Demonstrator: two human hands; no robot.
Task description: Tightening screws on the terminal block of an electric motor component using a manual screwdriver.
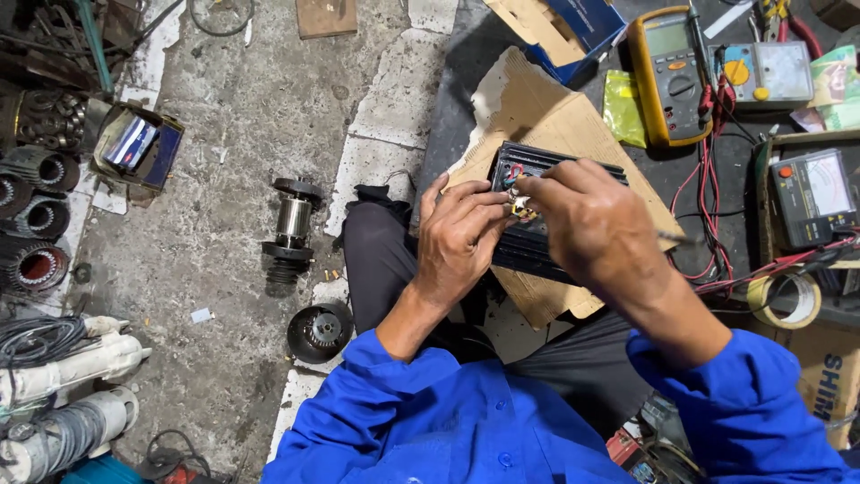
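A black ribbed box-shaped unit (537, 244) lies on a sheet of torn cardboard (546, 121) in front of me. Coloured wires (513, 174) come out of its near end. My left hand (459, 237) and my right hand (591, 224) meet over those wires, fingertips pinching a small yellowish wire end (520, 208) between them. Both forearms wear blue sleeves. The hands hide most of the unit's top.
A yellow multimeter (670, 76) and two analogue meters (772, 72) (813, 193) with red leads lie at the right. A roll of tape (786, 298) sits near my right arm. A motor rotor (291, 231), a round end cap (320, 332) and stators (34, 220) lie on the concrete floor at left.
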